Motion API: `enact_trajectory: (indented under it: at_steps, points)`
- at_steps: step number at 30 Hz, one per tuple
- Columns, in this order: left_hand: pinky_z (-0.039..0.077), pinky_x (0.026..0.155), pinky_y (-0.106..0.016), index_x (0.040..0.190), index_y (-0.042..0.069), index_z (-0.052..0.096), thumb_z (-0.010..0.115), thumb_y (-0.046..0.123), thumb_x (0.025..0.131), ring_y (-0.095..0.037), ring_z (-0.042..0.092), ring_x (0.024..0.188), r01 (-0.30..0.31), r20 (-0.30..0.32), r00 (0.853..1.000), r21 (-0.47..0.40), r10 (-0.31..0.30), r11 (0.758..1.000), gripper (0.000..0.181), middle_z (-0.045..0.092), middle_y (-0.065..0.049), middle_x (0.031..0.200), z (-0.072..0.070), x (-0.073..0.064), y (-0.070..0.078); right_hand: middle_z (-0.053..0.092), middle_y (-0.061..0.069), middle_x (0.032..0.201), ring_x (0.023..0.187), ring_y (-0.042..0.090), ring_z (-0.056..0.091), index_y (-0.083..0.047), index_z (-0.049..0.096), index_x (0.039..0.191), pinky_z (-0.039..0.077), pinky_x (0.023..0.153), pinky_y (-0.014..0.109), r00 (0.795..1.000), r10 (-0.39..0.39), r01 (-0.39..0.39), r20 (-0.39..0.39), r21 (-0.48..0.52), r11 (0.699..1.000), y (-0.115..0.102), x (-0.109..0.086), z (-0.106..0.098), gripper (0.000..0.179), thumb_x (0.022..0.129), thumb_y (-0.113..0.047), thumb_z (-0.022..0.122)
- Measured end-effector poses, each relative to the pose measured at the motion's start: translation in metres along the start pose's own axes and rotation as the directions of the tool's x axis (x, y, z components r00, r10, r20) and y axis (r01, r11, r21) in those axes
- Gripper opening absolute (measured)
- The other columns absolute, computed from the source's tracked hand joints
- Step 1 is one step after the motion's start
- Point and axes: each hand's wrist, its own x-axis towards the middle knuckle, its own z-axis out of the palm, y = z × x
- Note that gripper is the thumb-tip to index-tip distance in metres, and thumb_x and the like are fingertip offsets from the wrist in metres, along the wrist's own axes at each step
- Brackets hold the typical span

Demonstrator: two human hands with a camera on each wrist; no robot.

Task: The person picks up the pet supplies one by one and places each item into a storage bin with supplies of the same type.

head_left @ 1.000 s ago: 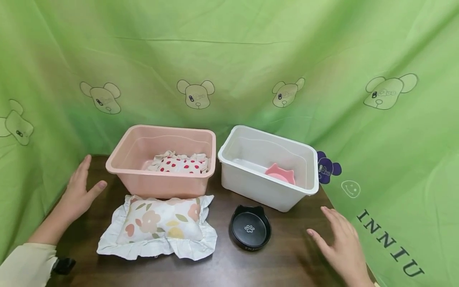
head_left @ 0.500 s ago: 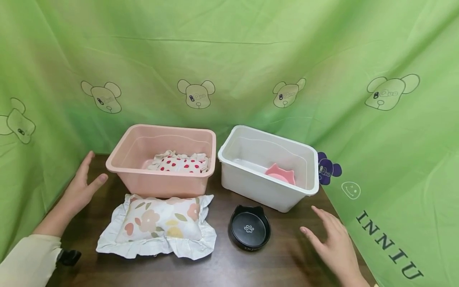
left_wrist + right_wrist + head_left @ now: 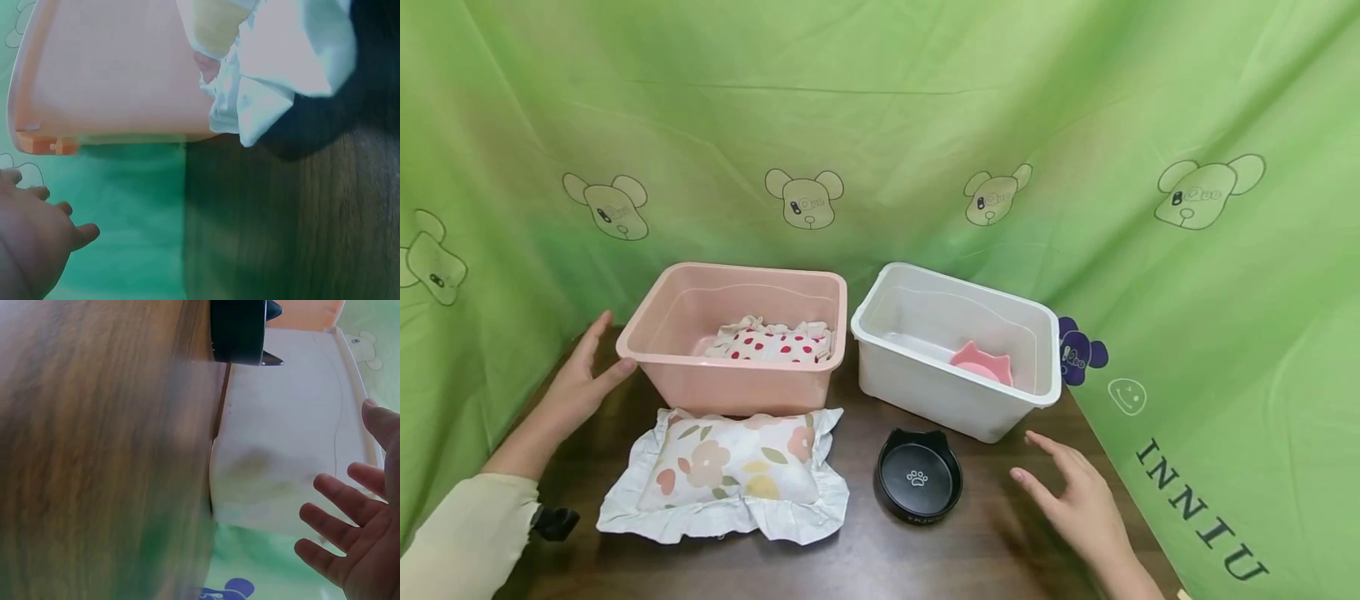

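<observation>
My left hand point(image 3: 576, 383) has its fingers extended just left of the pink bin point(image 3: 737, 387); in the left wrist view a gap parts them. Inside that bin lies a small ruffled pillow point(image 3: 775, 343) with red dots. A larger floral pillow point(image 3: 722, 467) with a white frill lies on the table in front of it. My right hand point(image 3: 1075, 500), fingers spread and holding nothing, hovers right of a black cat-eared bowl point(image 3: 919, 479) with a paw print. Behind it stands the white bin point(image 3: 940, 387), which contains a pink cat-eared bowl point(image 3: 983, 364).
Both bins stand side by side at the back of the dark wooden table point(image 3: 880, 567). A green curtain point(image 3: 880, 108) printed with bear heads hangs behind the table and along both sides.
My left hand has moved right and slightly away from me, closer to the pink bin. The right hand has shifted left towards the black bowl. Bins, pillows and bowls keep their places.
</observation>
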Motion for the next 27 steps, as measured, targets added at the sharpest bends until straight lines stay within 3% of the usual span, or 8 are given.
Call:
enact_trajectory:
  at_steps: [6, 9, 15, 18, 20, 23, 25, 27]
  points:
    - [0.005, 0.118, -0.074, 0.167, 0.019, 0.004, 0.058, 0.032, 0.104, -0.045, 0.002, 0.155, 0.004, 0.004, 1.000, -0.008, -0.003, 1.000, 0.084, 0.005, -0.019, 0.171, 0.004, 0.008, -0.003, 0.072, 0.001, 0.125, 0.117, 0.028, 0.062, -0.019, 0.066, 0.135, 0.038, 0.100, 0.015, 0.997, 0.032, -0.033, 0.064, 0.008, 0.999, -0.006, 0.006, 0.007, 0.056, 0.084, -0.031, 0.086]
    - [0.008, 0.117, -0.075, 0.167, 0.017, 0.007, 0.059, 0.032, 0.103, -0.047, 0.005, 0.154, 0.009, 0.001, 1.000, -0.009, -0.009, 1.000, 0.084, 0.008, -0.021, 0.171, 0.006, 0.012, -0.002, 0.072, 0.000, 0.125, 0.118, 0.028, 0.062, -0.018, 0.066, 0.135, 0.039, 0.101, 0.018, 0.996, 0.034, -0.036, 0.088, 0.023, 0.999, -0.007, 0.009, 0.011, 0.055, 0.085, -0.033, 0.085]
    - [0.024, 0.108, -0.078, 0.166, 0.017, 0.011, 0.062, 0.030, 0.102, -0.056, 0.021, 0.146, 0.027, 0.023, 0.999, 0.019, -0.027, 0.999, 0.083, 0.018, -0.025, 0.167, 0.010, 0.019, 0.002, 0.073, 0.001, 0.123, 0.117, 0.027, 0.065, -0.014, 0.067, 0.134, 0.031, 0.100, 0.003, 0.992, 0.033, -0.042, 0.124, 0.066, 0.997, -0.007, 0.011, 0.018, 0.055, 0.085, -0.031, 0.085]
    - [0.037, 0.103, -0.067, 0.166, 0.019, 0.015, 0.064, 0.030, 0.102, -0.054, 0.034, 0.139, 0.033, 0.015, 0.999, 0.064, -0.034, 0.997, 0.082, 0.029, -0.029, 0.162, 0.010, 0.019, 0.002, 0.074, 0.002, 0.122, 0.117, 0.028, 0.066, -0.014, 0.067, 0.134, 0.035, 0.100, 0.007, 0.989, 0.033, -0.046, 0.147, 0.085, 0.995, -0.010, 0.014, 0.022, 0.055, 0.085, -0.032, 0.085]
    - [0.044, 0.099, -0.046, 0.166, 0.019, 0.017, 0.065, 0.029, 0.101, -0.051, 0.040, 0.134, 0.043, 0.004, 0.999, 0.088, -0.044, 0.995, 0.081, 0.035, -0.030, 0.159, 0.009, 0.018, 0.003, 0.074, 0.002, 0.122, 0.118, 0.028, 0.066, -0.014, 0.067, 0.133, 0.041, 0.102, 0.016, 0.986, 0.032, -0.048, 0.164, 0.098, 0.994, -0.013, 0.017, 0.024, 0.055, 0.085, -0.033, 0.085]
    - [0.042, 0.088, -0.022, 0.166, 0.020, 0.017, 0.066, 0.028, 0.101, -0.049, 0.043, 0.132, 0.054, -0.003, 0.999, 0.104, -0.054, 0.993, 0.082, 0.038, -0.029, 0.158, 0.007, 0.016, 0.003, 0.074, 0.002, 0.121, 0.118, 0.028, 0.066, -0.014, 0.068, 0.133, 0.047, 0.101, 0.033, 0.982, 0.032, -0.055, 0.189, 0.114, 0.992, -0.016, 0.021, 0.029, 0.054, 0.086, -0.034, 0.084]
    - [0.038, 0.081, -0.014, 0.166, 0.020, 0.018, 0.067, 0.029, 0.101, -0.049, 0.044, 0.131, 0.056, -0.004, 0.998, 0.110, -0.056, 0.992, 0.082, 0.038, -0.029, 0.158, 0.007, 0.015, 0.003, 0.075, 0.000, 0.119, 0.118, 0.027, 0.067, -0.014, 0.068, 0.133, 0.048, 0.101, 0.039, 0.978, 0.039, -0.065, 0.204, 0.122, 0.990, -0.017, 0.023, 0.032, 0.054, 0.086, -0.035, 0.084]
    - [0.037, 0.079, -0.014, 0.166, 0.019, 0.018, 0.066, 0.030, 0.101, -0.049, 0.045, 0.130, 0.054, -0.001, 0.999, 0.115, -0.054, 0.992, 0.082, 0.038, -0.030, 0.157, 0.008, 0.016, 0.004, 0.075, -0.002, 0.117, 0.117, 0.025, 0.067, -0.014, 0.068, 0.133, 0.048, 0.101, 0.040, 0.974, 0.047, -0.078, 0.220, 0.134, 0.988, -0.018, 0.024, 0.035, 0.053, 0.086, -0.034, 0.084]
